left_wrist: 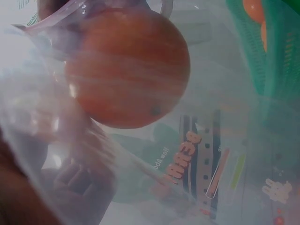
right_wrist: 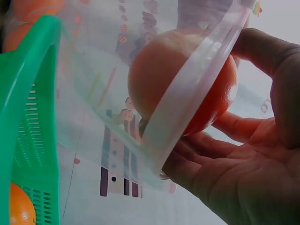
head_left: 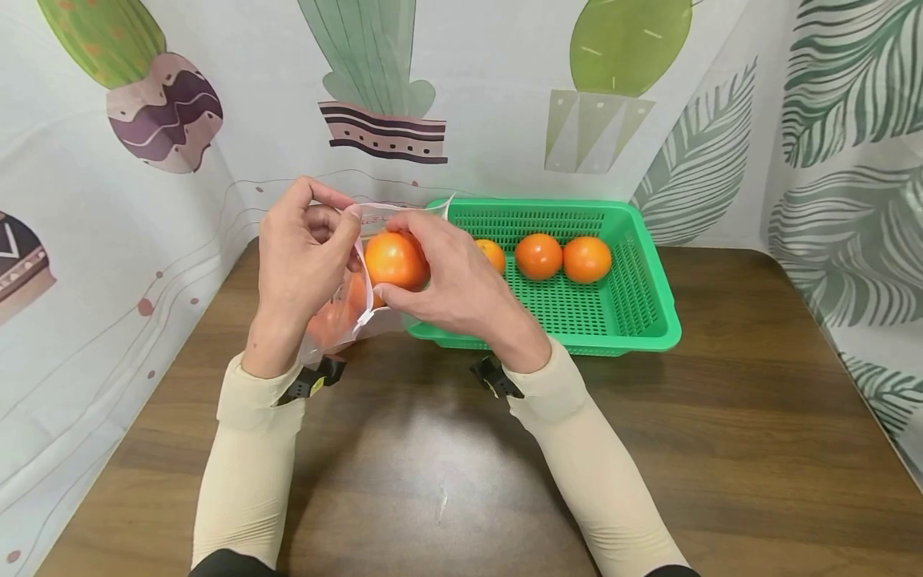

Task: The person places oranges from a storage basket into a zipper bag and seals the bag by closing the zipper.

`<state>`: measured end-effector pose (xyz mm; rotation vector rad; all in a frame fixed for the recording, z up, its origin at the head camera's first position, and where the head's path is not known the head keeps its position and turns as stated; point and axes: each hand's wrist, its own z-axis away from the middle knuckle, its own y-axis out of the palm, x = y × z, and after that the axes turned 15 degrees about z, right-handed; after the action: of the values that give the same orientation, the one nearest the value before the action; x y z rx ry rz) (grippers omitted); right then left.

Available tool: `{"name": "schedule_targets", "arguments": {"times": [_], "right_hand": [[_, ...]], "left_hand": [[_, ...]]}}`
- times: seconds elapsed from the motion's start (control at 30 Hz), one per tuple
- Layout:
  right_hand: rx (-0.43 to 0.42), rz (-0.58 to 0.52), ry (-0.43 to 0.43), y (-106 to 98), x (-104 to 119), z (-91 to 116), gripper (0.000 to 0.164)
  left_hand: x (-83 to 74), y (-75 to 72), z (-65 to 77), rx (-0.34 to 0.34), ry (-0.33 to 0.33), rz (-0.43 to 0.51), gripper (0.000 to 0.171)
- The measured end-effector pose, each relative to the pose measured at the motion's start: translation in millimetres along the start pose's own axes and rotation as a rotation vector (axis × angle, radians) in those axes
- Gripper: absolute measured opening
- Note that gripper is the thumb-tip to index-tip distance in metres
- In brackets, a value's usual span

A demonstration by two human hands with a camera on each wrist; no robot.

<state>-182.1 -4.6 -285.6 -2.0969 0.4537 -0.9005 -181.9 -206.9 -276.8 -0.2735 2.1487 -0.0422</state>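
My left hand (head_left: 296, 260) pinches the rim of a clear zip bag (head_left: 392, 322) with a pale pink closure strip. Inside the bag, at least one orange (head_left: 332, 322) shows through the film below that hand. My right hand (head_left: 461, 276) grips another orange (head_left: 395, 261) at the bag's mouth, fingers over the top and thumb underneath. In the right wrist view the strip crosses in front of this orange (right_wrist: 164, 70), which sits partly past the rim. Printed letters and small figures show on the bag (left_wrist: 183, 159) in the left wrist view.
A green plastic basket (head_left: 667, 320) stands just right of the bag, behind my right hand. Three oranges (head_left: 538, 256) are visible in it, one partly hidden by that hand. The brown wooden table (head_left: 721, 433) meets a patterned cloth backdrop (head_left: 497, 96) behind.
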Motion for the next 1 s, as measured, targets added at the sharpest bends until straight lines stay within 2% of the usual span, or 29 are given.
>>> {"name": "schedule_targets", "arguments": {"times": [0.2,0.53,0.83,1.0], "right_hand": [[0.021,0.012,0.010,0.6,-0.1,-0.6,0.058],[0.011,0.025,-0.025,2.5,-1.9,-1.2,0.056],[0.096,0.075,-0.024,4.4,-3.4,-2.7,0.054],[0.114,0.095,-0.048,7.1,-4.4,-3.7,0.052]], "left_hand": [[-2.2,1.1,0.4,0.000,-0.010,-0.011,0.012],[-0.5,1.4,0.3,0.008,0.001,-0.011,0.013],[-0.2,2.6,-0.4,0.017,0.006,-0.007,0.015],[-1.3,2.0,0.5,0.017,0.003,-0.016,0.015]]}}
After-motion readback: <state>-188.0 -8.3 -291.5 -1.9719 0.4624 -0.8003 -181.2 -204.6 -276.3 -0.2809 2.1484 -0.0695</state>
